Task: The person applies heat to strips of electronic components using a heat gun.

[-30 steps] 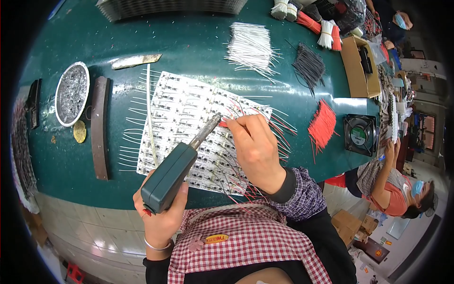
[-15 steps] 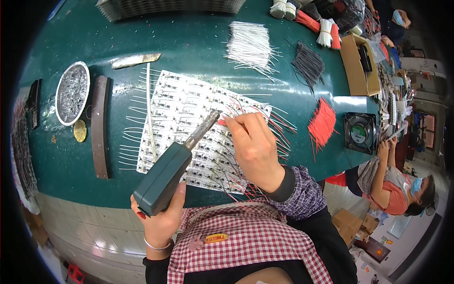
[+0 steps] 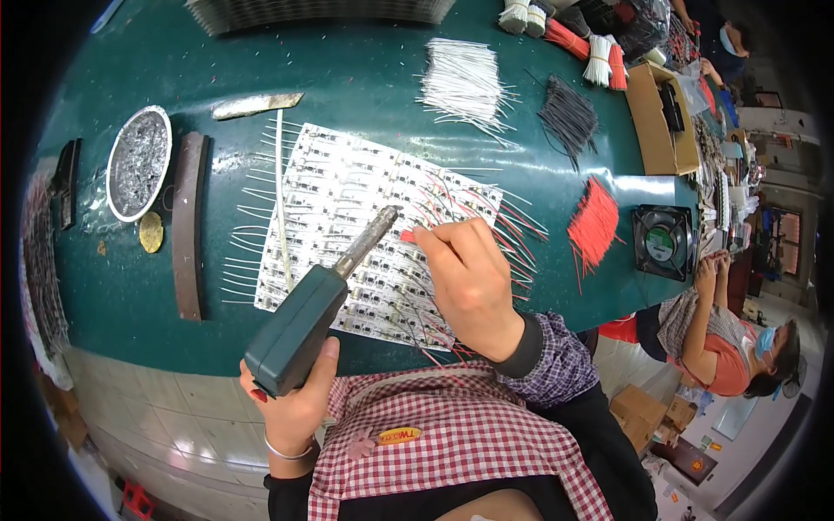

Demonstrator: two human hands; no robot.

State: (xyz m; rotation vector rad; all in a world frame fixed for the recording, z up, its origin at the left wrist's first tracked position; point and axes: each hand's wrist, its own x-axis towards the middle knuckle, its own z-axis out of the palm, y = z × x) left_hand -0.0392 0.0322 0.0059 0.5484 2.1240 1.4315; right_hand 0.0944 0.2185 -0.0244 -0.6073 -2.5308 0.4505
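A dark-green, box-bodied soldering gun (image 3: 298,330), wrapped by the left hand (image 3: 300,406), has been drawn slightly from the small red piece (image 3: 407,235) pinched by the right hand (image 3: 472,282) over the white, component-dotted circuit panel (image 3: 318,217) on the green surface (image 3: 365,91); contact seems paused.

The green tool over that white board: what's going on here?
A person's left hand grips the green tool, its metal tip over the white board. The right hand is beside that tip, something small and red at its fingertips. Wires stick out past the board's edges, and piles of white wires, dark wires and red wires lie on the table.
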